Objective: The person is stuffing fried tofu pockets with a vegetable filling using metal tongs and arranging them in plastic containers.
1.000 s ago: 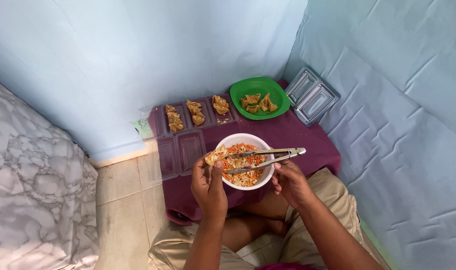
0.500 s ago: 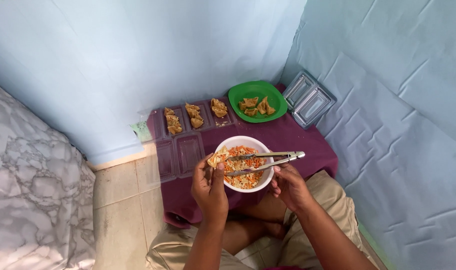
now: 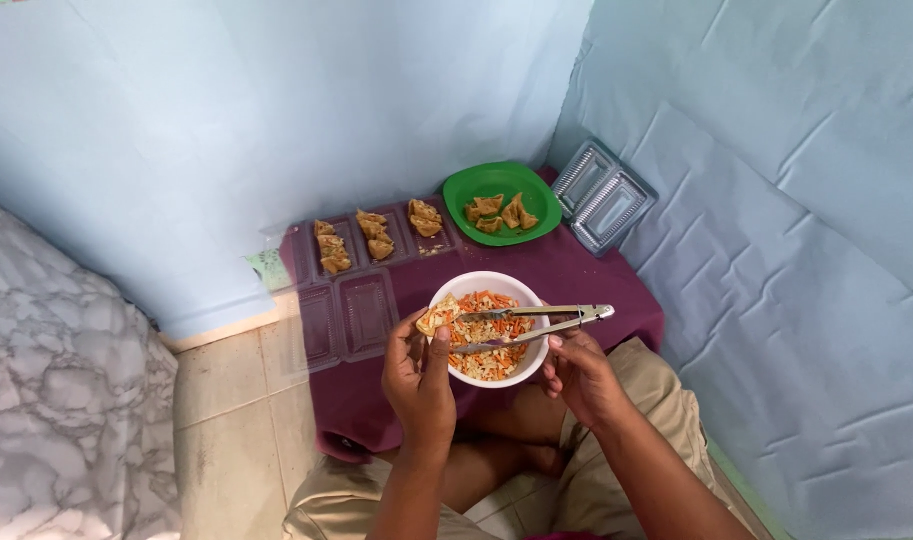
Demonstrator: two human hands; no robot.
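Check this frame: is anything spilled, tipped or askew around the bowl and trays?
Nothing stands out. The white bowl sits upright, filling inside. The left hand holds a pastry at its rim; the right hand holds tongs over it. Filled trays lie flat.

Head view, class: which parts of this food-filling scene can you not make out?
- Head view: the white round bowl's near wall, behind both hands.
- Left hand covers most of the golden fried pocket.
- Chopped orange-and-pale filling: too small to identify.
- Stacked clear plastic trays: contents unreadable through the ribbed plastic.

One bowl (image 3: 489,290), one green plate (image 3: 459,203), one tongs (image 3: 537,325).
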